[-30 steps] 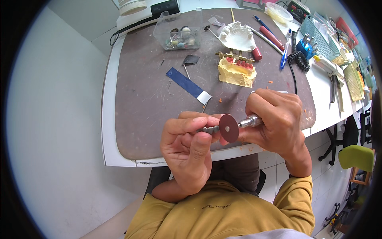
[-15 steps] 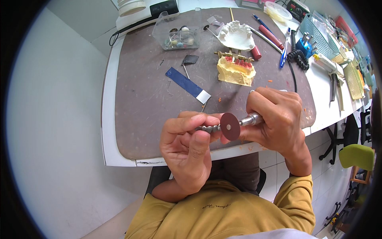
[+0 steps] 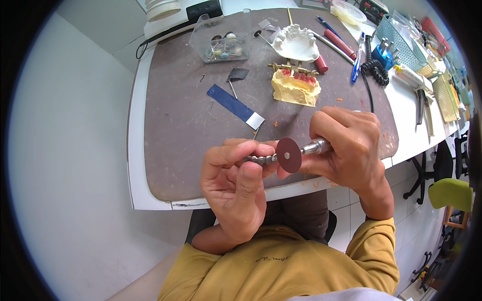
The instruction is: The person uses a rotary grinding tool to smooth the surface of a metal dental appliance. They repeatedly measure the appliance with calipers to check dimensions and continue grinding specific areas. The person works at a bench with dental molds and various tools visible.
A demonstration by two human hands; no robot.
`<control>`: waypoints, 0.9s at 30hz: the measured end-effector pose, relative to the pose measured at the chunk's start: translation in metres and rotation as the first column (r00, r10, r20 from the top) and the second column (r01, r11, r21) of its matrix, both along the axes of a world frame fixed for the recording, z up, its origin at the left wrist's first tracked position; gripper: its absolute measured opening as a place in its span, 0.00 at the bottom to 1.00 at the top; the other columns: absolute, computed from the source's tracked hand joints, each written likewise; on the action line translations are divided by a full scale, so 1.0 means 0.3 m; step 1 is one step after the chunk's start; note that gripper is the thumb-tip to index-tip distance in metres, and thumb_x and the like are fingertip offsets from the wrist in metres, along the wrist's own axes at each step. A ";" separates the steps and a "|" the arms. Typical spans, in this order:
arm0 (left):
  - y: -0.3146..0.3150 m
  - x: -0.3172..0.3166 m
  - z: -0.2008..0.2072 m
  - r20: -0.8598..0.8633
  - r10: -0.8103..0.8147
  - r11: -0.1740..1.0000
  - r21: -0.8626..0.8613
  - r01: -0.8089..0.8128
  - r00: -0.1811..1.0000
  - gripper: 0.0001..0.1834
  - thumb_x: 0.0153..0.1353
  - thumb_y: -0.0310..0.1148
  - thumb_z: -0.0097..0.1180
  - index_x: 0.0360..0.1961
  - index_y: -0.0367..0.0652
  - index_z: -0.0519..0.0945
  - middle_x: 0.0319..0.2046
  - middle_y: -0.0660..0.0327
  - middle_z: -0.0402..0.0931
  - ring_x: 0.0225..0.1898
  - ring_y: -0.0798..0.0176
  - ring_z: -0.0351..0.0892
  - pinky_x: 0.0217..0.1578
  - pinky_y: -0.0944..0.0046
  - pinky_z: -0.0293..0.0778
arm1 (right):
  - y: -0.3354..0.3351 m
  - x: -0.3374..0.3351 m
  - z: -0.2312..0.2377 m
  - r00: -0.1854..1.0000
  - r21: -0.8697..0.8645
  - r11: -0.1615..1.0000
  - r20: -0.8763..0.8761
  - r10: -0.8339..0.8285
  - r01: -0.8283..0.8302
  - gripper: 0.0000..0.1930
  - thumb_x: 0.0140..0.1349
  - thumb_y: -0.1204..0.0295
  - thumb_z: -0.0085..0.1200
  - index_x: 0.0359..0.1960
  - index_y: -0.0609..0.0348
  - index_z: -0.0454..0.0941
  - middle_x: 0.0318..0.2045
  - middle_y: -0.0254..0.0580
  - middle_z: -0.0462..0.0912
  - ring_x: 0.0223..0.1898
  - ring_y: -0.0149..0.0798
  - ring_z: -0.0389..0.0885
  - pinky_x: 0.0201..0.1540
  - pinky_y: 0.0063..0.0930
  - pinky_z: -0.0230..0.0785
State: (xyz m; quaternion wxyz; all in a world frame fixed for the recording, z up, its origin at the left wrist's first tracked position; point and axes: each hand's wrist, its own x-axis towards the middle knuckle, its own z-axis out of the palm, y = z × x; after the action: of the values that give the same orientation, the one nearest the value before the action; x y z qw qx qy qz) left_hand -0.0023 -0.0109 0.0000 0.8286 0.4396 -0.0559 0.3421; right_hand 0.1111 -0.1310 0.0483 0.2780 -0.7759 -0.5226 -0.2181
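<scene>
Between the thumb and fingers of my left hand is a grey metal dental bridge, a row of tooth shapes. My right hand grips a silver rotary handpiece, which points left. A reddish-brown cutting disc sits on the handpiece's tip, its flat face toward me. The disc stands at the right end of the bridge; whether they touch cannot be made out. Both hands are above the table's front edge. The disc hides part of my left fingertips.
Beyond my hands stands a yellow dental model on a brass articulator, with a white cast behind it. A blue strip lies to the left. A clear box holds several small burs. Pens, a black coiled cable and baskets line the right.
Both hands keep their grips, and the bridge and disc have shifted only slightly. The whole view has moved a little.
</scene>
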 end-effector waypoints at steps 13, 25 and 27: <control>0.004 0.004 -0.007 0.038 -0.004 1.000 0.020 0.003 0.999 0.12 0.64 0.27 0.46 0.49 0.38 0.68 0.41 0.56 0.70 0.46 0.53 0.76 0.46 0.61 0.77 | 0.000 0.001 0.007 1.000 -0.007 1.000 -0.009 0.021 -0.021 0.25 0.37 0.45 0.64 0.15 0.55 0.70 0.10 0.29 0.68 0.12 0.32 0.72 0.15 0.23 0.63; 0.004 0.006 -0.007 0.046 0.009 0.999 0.039 -0.011 0.999 0.12 0.64 0.28 0.47 0.48 0.38 0.68 0.41 0.57 0.70 0.46 0.53 0.76 0.48 0.60 0.76 | 0.001 -0.001 0.012 1.000 -0.017 1.000 -0.013 0.015 -0.015 0.25 0.37 0.45 0.64 0.15 0.54 0.71 0.10 0.29 0.68 0.12 0.32 0.72 0.15 0.23 0.63; 0.002 0.007 -0.005 0.045 0.009 0.999 0.040 -0.011 0.999 0.12 0.64 0.28 0.47 0.48 0.38 0.69 0.41 0.57 0.70 0.46 0.54 0.76 0.48 0.60 0.76 | -0.003 0.001 0.008 1.000 -0.013 1.000 -0.018 0.008 -0.009 0.25 0.37 0.45 0.64 0.15 0.54 0.71 0.10 0.28 0.69 0.12 0.32 0.72 0.15 0.23 0.63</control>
State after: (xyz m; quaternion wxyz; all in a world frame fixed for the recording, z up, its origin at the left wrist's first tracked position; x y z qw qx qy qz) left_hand -0.0003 -0.0104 -0.0014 0.8164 0.4486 -0.0788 0.3549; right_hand 0.1115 -0.1320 0.0508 0.2785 -0.7775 -0.5248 -0.2063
